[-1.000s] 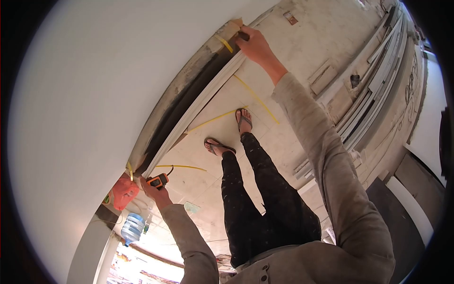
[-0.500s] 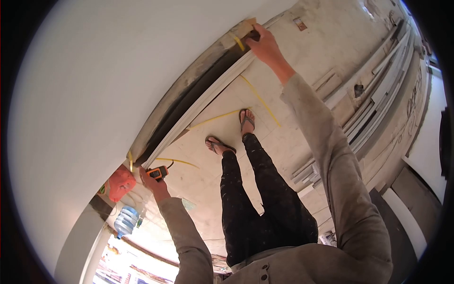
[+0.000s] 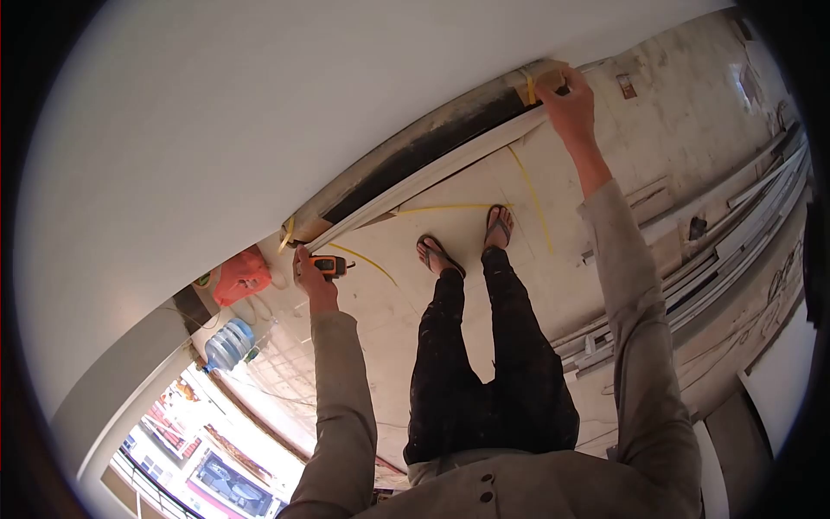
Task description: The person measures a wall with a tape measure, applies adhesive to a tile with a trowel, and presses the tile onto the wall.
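A large white surface (image 3: pixel 303 112) fills the upper left, its long edge bordered by a dark, dusty strip (image 3: pixel 424 143) with yellow bands near both ends. At the strip's far end, my right hand (image 3: pixel 571 108) has its fingers curled round a brown cardboard-like corner piece (image 3: pixel 553 69). My left hand (image 3: pixel 313 278) is closed at the near end, below a yellow band (image 3: pixel 287 235). An orange-and-black handheld device (image 3: pixel 328 265) with a short dark tail lies against those left fingers, which are partly hidden. A pale strip (image 3: pixel 432 183) runs alongside the dark one.
Loose yellow strapping (image 3: pixel 450 207) lies on the dusty floor near my sandalled feet (image 3: pixel 441 255). Long pale lengths of trim (image 3: pixel 718 259) are piled at right. A red bag (image 3: pixel 242 277) and a blue water bottle (image 3: pixel 230 344) stand at left, by a bright opening (image 3: pixel 207 450).
My view has swung, so both hands, the strip and my feet appear farther right and my left hand higher. Both hands stay at the same ends of the strip.
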A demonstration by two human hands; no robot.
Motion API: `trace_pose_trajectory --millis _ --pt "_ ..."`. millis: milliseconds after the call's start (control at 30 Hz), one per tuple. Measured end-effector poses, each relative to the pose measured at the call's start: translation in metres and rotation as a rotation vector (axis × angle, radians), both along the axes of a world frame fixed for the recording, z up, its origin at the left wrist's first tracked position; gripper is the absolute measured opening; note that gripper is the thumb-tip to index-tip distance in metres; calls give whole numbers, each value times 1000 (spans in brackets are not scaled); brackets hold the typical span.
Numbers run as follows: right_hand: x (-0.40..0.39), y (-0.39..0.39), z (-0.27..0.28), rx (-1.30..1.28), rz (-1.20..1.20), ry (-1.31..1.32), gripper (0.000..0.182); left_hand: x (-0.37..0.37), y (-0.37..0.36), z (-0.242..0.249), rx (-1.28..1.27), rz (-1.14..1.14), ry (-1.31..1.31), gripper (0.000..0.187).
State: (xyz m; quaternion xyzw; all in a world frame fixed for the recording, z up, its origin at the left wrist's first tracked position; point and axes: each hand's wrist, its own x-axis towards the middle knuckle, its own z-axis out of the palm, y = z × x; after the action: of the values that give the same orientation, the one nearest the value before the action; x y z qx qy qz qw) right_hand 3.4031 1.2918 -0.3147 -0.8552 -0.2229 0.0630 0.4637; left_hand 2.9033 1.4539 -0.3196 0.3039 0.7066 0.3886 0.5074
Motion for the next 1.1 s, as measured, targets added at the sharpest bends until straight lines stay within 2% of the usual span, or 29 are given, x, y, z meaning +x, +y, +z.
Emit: trace_pose_trajectory --millis 67,100,167,200,233,333,367,433,533,667,767,833,867,933,1033,1067,1100 --pt "0 4 16 104 -21 382 47 -2 2 -5 -2 -4 -14 33" --pt "4 10 25 122 -12 373 47 -1 7 -7 -7 -15 -26 34" --pt "12 14 43 -23 -89 440 45 -4 11 -13 12 -12 10 35" --pt "19 15 54 -12 -58 557 43 -8 13 -19 29 -23 15 35" --pt "23 15 50 -2 -44 557 43 -11 15 -23 42 -32 22 35" --pt "30 11 44 323 -182 946 25 2 9 -8 34 8 24 34" --pt "26 11 55 330 -163 933 25 7 8 -5 25 29 14 34" --pt "16 10 68 458 -163 1091 19 10 7 1 25 71 28 35" --pt "9 0 19 481 -93 1230 15 10 3 0 0 58 -22 36" --pt "-63 29 48 422 11 1327 16 0 3 -4 42 15 -51 37" --pt "-82 49 55 421 -10 1328 19 2 5 -3 31 -24 -71 39" --pt "-85 56 68 539 -146 1382 13 2 6 -2 -12 -18 31 37" --pt "-85 60 70 539 -136 1379 13 1 8 -2 -7 -12 26 37" --pt "-83 68 73 742 -210 1475 6 2 10 -8 29 10 37 35" --pt "-100 60 74 726 -74 1440 1 -2 11 -15 24 -43 32 35" --pt "-103 56 64 711 -76 1526 2 -6 8 -33 100 -13 -16 35" --pt "-103 49 49 684 -62 1619 2 -1 3 -20 24 -65 63 38"
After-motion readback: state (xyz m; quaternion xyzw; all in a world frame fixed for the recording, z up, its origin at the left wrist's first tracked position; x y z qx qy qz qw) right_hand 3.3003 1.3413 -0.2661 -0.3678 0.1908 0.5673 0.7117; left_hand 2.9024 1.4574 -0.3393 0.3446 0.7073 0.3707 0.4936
